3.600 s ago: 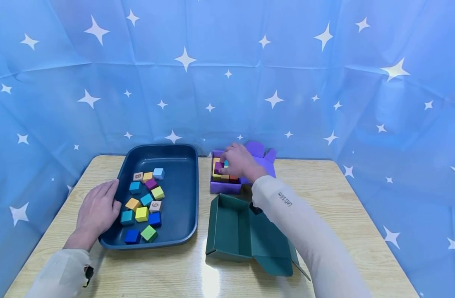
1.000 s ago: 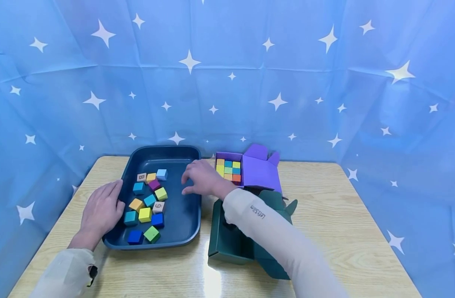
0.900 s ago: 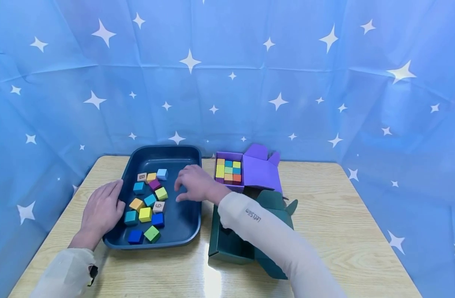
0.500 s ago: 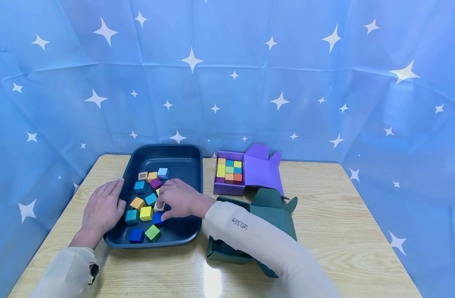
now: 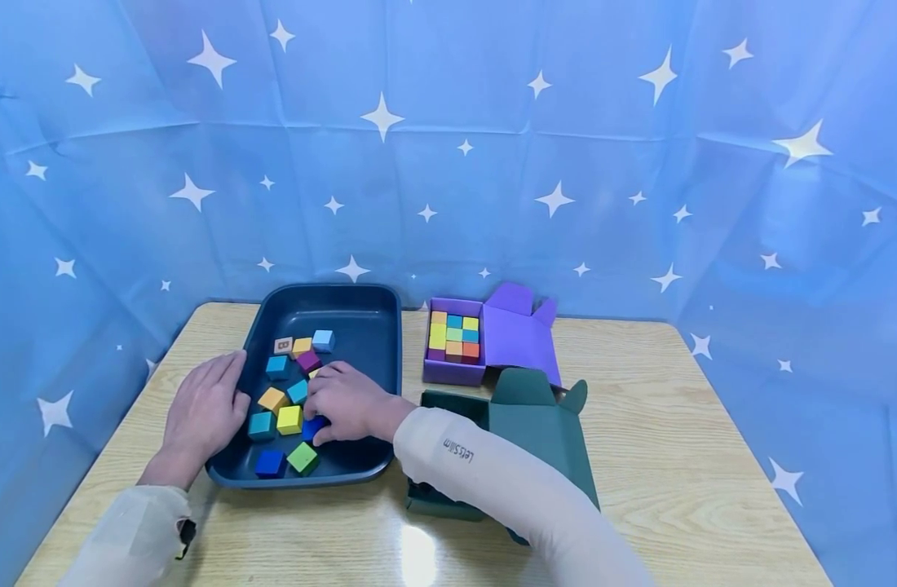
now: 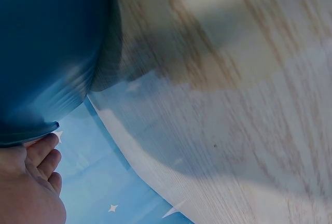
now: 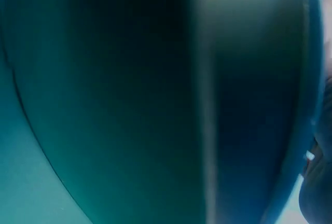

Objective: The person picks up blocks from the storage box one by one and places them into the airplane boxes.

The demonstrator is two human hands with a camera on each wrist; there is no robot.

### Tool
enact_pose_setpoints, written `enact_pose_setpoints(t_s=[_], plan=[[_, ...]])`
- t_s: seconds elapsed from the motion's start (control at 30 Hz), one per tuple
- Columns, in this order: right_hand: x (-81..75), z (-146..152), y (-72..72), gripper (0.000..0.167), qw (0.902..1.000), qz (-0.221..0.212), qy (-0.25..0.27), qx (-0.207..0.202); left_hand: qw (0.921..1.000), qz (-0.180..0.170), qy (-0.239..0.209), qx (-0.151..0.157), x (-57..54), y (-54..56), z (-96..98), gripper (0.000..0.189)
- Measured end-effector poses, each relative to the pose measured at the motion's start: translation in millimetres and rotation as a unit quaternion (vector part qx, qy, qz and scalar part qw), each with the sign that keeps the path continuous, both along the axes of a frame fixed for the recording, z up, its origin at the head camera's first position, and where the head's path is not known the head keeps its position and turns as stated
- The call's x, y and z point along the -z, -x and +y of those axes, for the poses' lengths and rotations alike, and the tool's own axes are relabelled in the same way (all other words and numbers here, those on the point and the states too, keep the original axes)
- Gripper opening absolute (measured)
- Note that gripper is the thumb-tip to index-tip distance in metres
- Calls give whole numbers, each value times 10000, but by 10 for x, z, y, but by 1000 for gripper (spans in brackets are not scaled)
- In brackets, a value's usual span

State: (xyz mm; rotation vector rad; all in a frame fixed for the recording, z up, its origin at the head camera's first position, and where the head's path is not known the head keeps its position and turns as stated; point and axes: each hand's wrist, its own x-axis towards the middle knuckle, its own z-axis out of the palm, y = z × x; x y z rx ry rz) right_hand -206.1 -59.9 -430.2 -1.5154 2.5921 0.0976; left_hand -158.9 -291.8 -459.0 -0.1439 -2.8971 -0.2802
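Observation:
My left hand (image 5: 205, 409) holds the left rim of the dark blue tray (image 5: 378, 359); in the left wrist view, its fingers (image 6: 44, 156) curl below the rim. Inside the tray, my right hand (image 5: 349, 402) pinches a dark blue block (image 5: 312, 429) between fingers and thumb. Several other blocks lie loose nearby, among them a yellow block (image 5: 290, 420), a green block (image 5: 302, 458) and a wooden block marked B (image 5: 283, 346). The block marked 9 is hidden by my right hand. The right wrist view is blurred and shows mostly dark green and blue surfaces.
An open purple box (image 5: 454, 373) holds several packed blocks at the back, its lid (image 5: 520, 334) folded right. Nearer stands an open dark green box (image 5: 448, 507), partly covered by my right sleeve (image 5: 507, 481). A star-patterned blue curtain (image 5: 448, 171) borders the wooden table (image 5: 698, 456).
My right hand has left the purple box, moved left and down into the tray and closed on the dark blue block. The purple block is out of its fingers. The left hand stays at the rim.

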Motion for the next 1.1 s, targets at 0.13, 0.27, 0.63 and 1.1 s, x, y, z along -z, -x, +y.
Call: enact_pose_setpoints(t_s=[0.13, 0.27, 0.63, 1.1], plan=[[31, -19, -6, 38, 9999, 126, -54, -10, 10000, 6, -20, 5, -3, 3, -1, 60], [53, -35, -9, 38, 9997, 226, -108, -7, 10000, 21, -15, 7, -4, 1, -1, 60], [85, -70, -26, 38, 9986, 412, -317, 41, 10000, -2, -35, 21, -7, 1, 3, 60], [-132, -28, -43, 34, 9988, 463, -75, 132, 10000, -27, -6, 18, -3, 1, -3, 60]])
